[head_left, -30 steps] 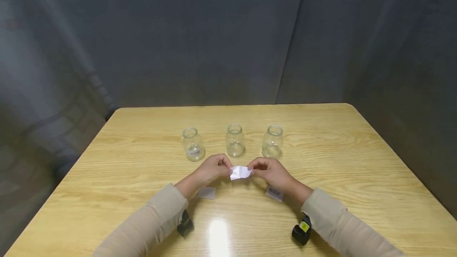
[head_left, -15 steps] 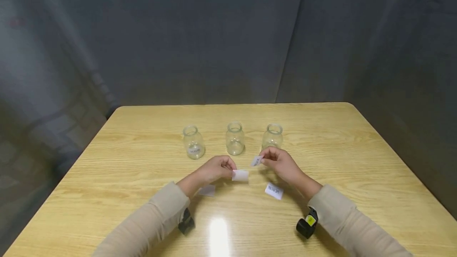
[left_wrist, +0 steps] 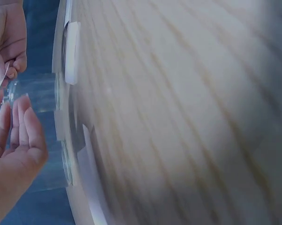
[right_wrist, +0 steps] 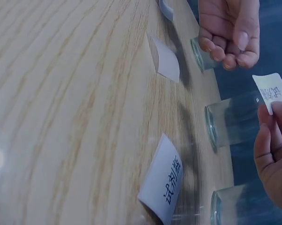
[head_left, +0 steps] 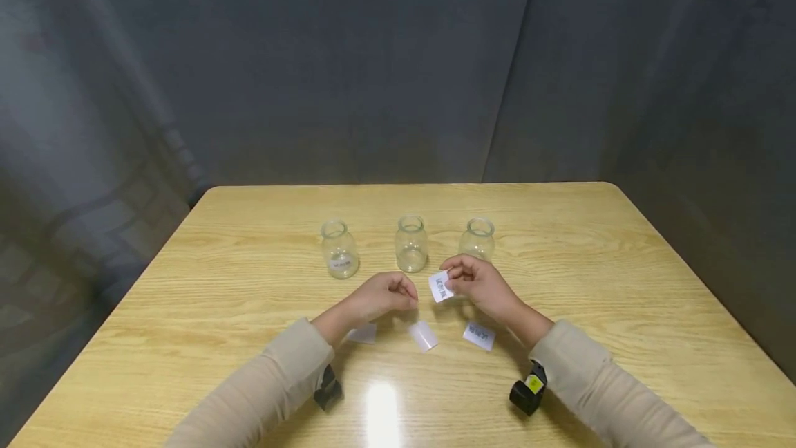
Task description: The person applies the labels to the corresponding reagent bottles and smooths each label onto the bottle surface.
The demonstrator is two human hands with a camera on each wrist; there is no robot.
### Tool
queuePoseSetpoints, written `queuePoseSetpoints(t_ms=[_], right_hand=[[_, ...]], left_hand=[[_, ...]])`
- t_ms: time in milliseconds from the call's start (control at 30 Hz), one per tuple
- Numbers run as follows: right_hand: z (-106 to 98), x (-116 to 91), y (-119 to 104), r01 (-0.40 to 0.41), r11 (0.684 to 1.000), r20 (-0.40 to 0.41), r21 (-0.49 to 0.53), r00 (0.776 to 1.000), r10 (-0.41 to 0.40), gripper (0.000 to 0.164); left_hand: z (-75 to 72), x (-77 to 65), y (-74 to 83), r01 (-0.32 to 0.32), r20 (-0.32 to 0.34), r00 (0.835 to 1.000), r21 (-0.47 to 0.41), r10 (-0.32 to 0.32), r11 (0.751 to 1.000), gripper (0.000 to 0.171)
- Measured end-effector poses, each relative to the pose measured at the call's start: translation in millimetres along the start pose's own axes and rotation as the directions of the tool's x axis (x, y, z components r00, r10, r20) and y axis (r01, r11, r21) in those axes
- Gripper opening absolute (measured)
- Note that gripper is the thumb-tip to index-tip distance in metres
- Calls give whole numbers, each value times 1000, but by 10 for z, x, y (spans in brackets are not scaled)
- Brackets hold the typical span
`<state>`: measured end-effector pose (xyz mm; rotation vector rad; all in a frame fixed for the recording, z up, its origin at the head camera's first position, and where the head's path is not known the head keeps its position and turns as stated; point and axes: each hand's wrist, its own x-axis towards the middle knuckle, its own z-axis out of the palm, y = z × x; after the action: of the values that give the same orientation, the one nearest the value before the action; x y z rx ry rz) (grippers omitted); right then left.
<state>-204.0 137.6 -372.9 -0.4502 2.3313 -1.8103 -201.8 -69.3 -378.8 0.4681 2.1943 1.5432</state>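
My right hand (head_left: 488, 287) pinches a small white label (head_left: 440, 287) with dark printed characters by its edge, in front of the right glass jar (head_left: 477, 239). To its left, my left hand (head_left: 381, 296) holds nothing, its fingers loosely bent and thumb near the fingertips. A blank white backing paper (head_left: 423, 336) is just below the left hand, slightly curled in the right wrist view. Another printed label (right_wrist: 164, 183) lies curled on the table below the right hand. The left jar (head_left: 340, 254) bears a printed label; the middle jar (head_left: 411, 246) shows none.
The three jars stand in a row on the wooden table (head_left: 249, 240). A second blank slip (head_left: 363, 333) lies partly behind the left wrist. Black wrist cameras (head_left: 528, 393) hang under both sleeves. Dark grey curtain (head_left: 348, 75) encloses the table's back and sides.
The label came off its backing paper into my right hand, which moved right and turned it face up. My left hand let go of the backing paper, which dropped toward me.
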Motion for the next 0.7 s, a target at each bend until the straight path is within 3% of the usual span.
queuePoseSetpoints(t_ms=[133,300,467,567,700], right_hand=[[33,13,-18,18,1000,-1,13,1000,-18,23],[72,21,-26,39,999,12,-12,999,-39,22],[125,29,-32,26,999,21,-21,999,-26,21],[154,26,-32,7,1000,17,-11,1000,-7,22],[172,28,-13,-18,1000,-26,-18,1000,17,21]], left_hand=[[11,22,16,-5,-54,999,-12,4,1000,17],[48,60,30,-30,-72,997,-81,24,996,21],[100,14,169,-75,-95,993,-117,64,990,16],[108,41,134,-86,-126,989,-90,74,992,13],[102,110,13,-79,-187,981,-117,56,990,11]])
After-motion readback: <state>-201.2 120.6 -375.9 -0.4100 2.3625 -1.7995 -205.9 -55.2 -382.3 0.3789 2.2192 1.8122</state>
